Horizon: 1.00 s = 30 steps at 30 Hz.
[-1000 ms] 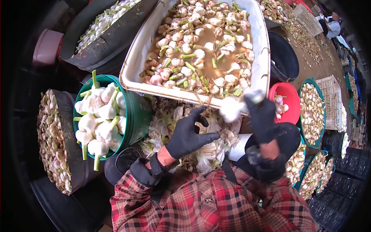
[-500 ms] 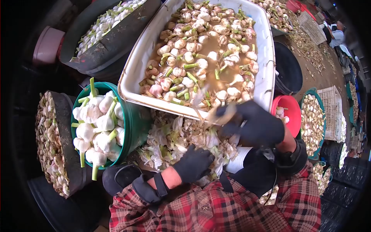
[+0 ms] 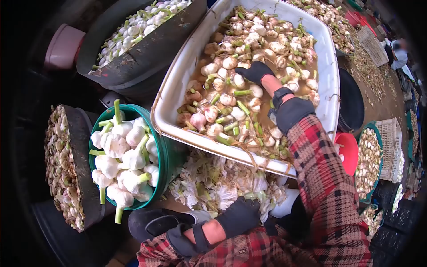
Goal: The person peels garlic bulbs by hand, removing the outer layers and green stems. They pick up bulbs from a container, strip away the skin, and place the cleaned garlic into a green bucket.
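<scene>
My right hand (image 3: 255, 72), in a black glove, reaches into the white tub (image 3: 167, 109) of brown water, touching the garlic bulbs (image 3: 239, 81) there. Its fingers are stretched out to the left, with no bulb visibly gripped. My left hand (image 3: 240, 216), gloved too, is low in front of my lap beside a heap of garlic peelings (image 3: 218, 178). Its fingers are curled, and I cannot see what, if anything, is inside them. Peeled white garlic with green stems (image 3: 126, 153) fills the green bucket (image 3: 162, 153) on the left.
A dark grey container (image 3: 147, 44) of white garlic stands behind left, a pink bucket (image 3: 64, 46) beyond it. Unpeeled garlic (image 3: 62, 169) fills another container at far left. To the right are a red basin (image 3: 348, 153), a black tub (image 3: 350, 100), a crate (image 3: 386, 147) and a person (image 3: 399, 55).
My right hand has moved from the tub's near edge forward into the garlic; the light-coloured item blurred at it is gone from it. My left hand's spread fingers have curled. The view has shifted.
</scene>
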Motion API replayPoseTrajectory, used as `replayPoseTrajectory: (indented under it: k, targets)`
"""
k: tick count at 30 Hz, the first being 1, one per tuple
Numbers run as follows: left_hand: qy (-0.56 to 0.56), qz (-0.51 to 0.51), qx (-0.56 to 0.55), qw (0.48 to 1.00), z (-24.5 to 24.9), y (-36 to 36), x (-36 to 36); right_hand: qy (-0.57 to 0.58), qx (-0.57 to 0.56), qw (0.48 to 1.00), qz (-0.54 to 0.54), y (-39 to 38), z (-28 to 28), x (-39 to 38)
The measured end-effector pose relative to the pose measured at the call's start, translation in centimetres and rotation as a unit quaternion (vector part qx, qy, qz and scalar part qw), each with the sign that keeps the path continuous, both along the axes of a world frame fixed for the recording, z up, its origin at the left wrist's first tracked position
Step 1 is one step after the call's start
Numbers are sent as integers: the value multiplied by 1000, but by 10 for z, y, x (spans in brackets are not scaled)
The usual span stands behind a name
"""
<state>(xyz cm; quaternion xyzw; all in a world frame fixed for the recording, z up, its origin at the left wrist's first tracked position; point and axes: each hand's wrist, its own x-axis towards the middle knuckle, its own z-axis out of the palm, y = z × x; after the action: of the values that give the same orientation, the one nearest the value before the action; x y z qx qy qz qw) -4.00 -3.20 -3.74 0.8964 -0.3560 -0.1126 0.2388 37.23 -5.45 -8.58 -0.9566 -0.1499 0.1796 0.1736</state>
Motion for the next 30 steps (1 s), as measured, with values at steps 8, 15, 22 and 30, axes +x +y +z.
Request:
replayPoseTrajectory:
  k: [8,15,22,30]
  targets:
    - [-24,42,-30,998,28,8,23,-61,161,982,-80,-13,15,-16]
    - [167,402,-506,744,46,30,47,-178,328,917,141,-56,125,-152]
    - [280,417,-642,580,53,54,54,-262,353,889,127,-65,127,-299]
    - [126,443,-600,654,57,52,48,-151,439,885,-48,-86,138,-320]
